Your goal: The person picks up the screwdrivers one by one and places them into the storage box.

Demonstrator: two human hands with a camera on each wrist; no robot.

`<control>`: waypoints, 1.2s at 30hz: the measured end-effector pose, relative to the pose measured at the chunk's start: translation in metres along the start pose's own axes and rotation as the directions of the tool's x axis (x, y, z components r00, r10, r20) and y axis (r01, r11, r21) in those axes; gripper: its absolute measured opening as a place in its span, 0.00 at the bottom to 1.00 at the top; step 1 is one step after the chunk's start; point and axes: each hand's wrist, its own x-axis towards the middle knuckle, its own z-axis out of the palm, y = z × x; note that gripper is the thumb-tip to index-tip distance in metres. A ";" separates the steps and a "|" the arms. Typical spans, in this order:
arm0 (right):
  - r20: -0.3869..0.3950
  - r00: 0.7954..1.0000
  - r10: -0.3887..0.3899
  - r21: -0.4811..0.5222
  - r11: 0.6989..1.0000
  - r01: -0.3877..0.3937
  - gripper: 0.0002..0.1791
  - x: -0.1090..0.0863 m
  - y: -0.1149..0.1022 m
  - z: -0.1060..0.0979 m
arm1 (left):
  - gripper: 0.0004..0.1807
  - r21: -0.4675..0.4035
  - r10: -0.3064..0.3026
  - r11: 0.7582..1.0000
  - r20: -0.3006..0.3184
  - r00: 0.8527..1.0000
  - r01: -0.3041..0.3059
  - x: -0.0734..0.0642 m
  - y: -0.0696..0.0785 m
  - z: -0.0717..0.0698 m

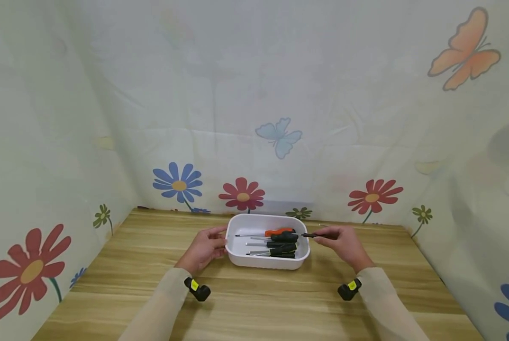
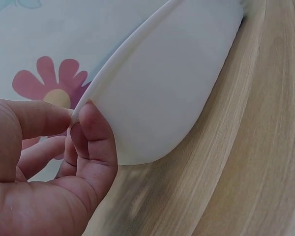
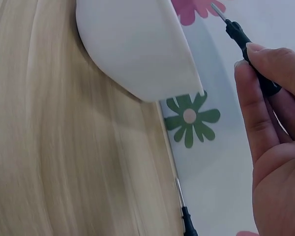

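Note:
A white plastic bin (image 1: 259, 262) stands on the wooden table, with several screwdrivers lying in it. One has an orange handle (image 1: 274, 232); the others, such as this black-handled screwdriver (image 1: 284, 237), are dark. My left hand (image 1: 202, 248) pinches the bin's left rim between thumb and fingers, as the left wrist view shows close up. At the opposite end, my right hand (image 1: 344, 244) holds a small black screwdriver (image 3: 241, 42) by its handle between thumb and fingers. Its metal tip points left, over the bin's right rim in the head view.
Another dark-handled screwdriver (image 3: 188, 221) lies by the table's back edge, beyond my right hand. A flower-printed white curtain (image 1: 276, 180) rises behind the table (image 1: 254, 303) and along both sides. Each wrist carries a small black camera (image 1: 200, 291).

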 end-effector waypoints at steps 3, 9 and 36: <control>0.017 1.000 -0.018 0.027 0.999 0.018 0.11 0.003 -0.004 0.005 | 0.28 0.007 -0.001 1.000 0.002 1.000 0.001 0.000 0.000 0.000; 0.030 0.999 -0.041 0.045 0.998 0.040 0.14 0.009 -0.010 0.014 | 0.29 0.012 -0.012 1.000 0.002 1.000 0.012 -0.001 0.002 0.001; 0.170 0.979 -0.108 -0.187 0.972 0.140 0.09 0.042 -0.037 0.045 | 0.28 0.018 -0.018 1.000 0.007 1.000 0.018 -0.002 0.002 0.000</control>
